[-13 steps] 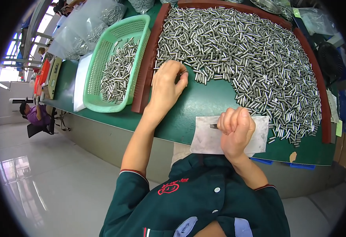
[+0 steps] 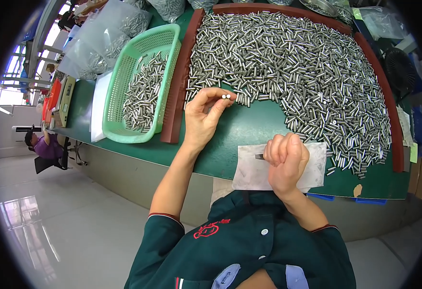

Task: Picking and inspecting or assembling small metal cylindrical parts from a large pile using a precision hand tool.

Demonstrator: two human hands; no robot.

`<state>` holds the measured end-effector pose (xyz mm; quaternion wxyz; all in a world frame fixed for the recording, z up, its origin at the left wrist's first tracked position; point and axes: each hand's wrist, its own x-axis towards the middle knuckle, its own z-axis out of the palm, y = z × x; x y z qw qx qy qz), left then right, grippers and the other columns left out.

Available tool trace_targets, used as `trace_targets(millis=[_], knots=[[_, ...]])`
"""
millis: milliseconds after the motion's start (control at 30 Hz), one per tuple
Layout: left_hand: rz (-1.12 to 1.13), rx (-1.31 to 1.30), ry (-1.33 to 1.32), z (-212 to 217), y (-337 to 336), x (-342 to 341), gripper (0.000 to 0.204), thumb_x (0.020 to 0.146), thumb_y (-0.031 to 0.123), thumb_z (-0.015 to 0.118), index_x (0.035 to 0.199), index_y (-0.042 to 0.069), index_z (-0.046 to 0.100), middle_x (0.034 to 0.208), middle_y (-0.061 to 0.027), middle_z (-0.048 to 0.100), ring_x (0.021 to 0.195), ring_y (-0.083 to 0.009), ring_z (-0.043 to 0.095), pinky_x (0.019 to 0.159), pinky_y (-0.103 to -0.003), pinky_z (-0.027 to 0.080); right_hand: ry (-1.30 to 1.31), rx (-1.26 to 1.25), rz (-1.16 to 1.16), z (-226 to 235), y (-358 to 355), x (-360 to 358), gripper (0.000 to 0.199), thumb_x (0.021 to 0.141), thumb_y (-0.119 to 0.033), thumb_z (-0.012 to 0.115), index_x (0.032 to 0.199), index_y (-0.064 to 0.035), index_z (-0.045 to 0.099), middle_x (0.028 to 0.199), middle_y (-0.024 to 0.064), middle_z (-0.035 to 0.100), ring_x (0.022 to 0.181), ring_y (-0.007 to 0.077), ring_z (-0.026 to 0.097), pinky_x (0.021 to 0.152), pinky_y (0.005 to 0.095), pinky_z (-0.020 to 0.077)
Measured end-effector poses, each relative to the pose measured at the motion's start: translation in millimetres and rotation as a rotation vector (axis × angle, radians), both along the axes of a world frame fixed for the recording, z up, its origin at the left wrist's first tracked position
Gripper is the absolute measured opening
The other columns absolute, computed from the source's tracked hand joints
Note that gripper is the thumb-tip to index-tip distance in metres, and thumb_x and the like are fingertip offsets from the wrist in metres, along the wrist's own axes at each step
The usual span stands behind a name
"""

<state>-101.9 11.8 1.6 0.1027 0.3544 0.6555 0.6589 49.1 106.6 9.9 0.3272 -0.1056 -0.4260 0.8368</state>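
Note:
My left hand [image 2: 202, 117] is closed, pinching small metal pins [image 2: 226, 97] between thumb and fingers. Two bright round pin ends show there, beside the near left edge of a wide spread of loose metal pins [image 2: 288, 62]. My right hand [image 2: 288, 163] is curled into a fist around a slim metal tool [image 2: 259, 156]. Only a short dark tip sticks out on its left side, so its kind is hidden. Below this fist lies a stained whitish sheet [image 2: 250, 168] at the front edge of the green table [image 2: 249, 124].
A light green basket [image 2: 117, 132] holding more pins stands left of the red-brown rail [image 2: 175, 108]. Bags of pins [image 2: 95, 55] sit farther back. Another rail [image 2: 389, 113] and a black fan [image 2: 400, 67] are on the right. A person in purple [image 2: 49, 147] sits far left.
My left hand has drawn back slightly from the pin spread's edge and turned, so pin ends now show at its fingertips. My right hand has hardly moved, keeping the tool.

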Motion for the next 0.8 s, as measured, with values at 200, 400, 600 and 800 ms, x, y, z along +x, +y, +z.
trace_targets(millis=[200, 400, 600, 800], knots=[[0.061, -0.088, -0.042, 5.9, 2.1, 3.7, 0.017, 0.078, 0.0, 0.054, 0.095, -0.004, 0.057, 0.086, -0.0092, 0.061, 0.077, -0.0124, 0.058, 0.07, -0.023, 0.047, -0.006, -0.011, -0.004, -0.1, 1.0, 0.1, 0.036, 0.09, -0.016, 0.028, 0.055, -0.0067, 0.027, 0.047, 0.0009, 0.029, 0.044, 0.0078, 0.025, 0.04, 0.0231, 0.0237], [0.058, -0.085, 0.001, 8.0, 3.1, 3.3, 0.013, 0.077, -0.002, 0.054, 0.089, -0.002, 0.06, 0.085, -0.0077, 0.061, 0.076, -0.0115, 0.058, 0.069, -0.022, 0.047, 0.001, 0.0, -0.009, 0.4, 0.3, -1.1, 0.036, 0.09, -0.016, 0.028, 0.055, -0.0068, 0.027, 0.047, 0.0005, 0.029, 0.044, 0.0076, 0.026, 0.039, 0.0229, 0.0232], [0.013, -0.12, 0.092, 3.8, 0.6, -0.7, 0.015, 0.08, -0.003, 0.05, 0.093, -0.004, 0.058, 0.09, -0.0113, 0.06, 0.079, -0.015, 0.059, 0.071, -0.024, 0.048, 0.01, -0.013, -0.01, -0.5, 0.0, -1.7, 0.036, 0.09, -0.015, 0.028, 0.055, -0.007, 0.027, 0.048, 0.0002, 0.028, 0.044, 0.0073, 0.026, 0.039, 0.0226, 0.023], [0.051, -0.104, 0.056, 5.0, 2.8, 4.5, 0.012, 0.076, -0.002, 0.055, 0.086, -0.001, 0.061, 0.084, -0.007, 0.061, 0.074, -0.0108, 0.057, 0.066, -0.021, 0.045, 0.007, 0.001, -0.004, 1.2, -0.2, 0.6, 0.036, 0.089, -0.015, 0.028, 0.055, -0.0068, 0.027, 0.047, 0.0004, 0.029, 0.044, 0.0074, 0.025, 0.039, 0.0224, 0.0229]])
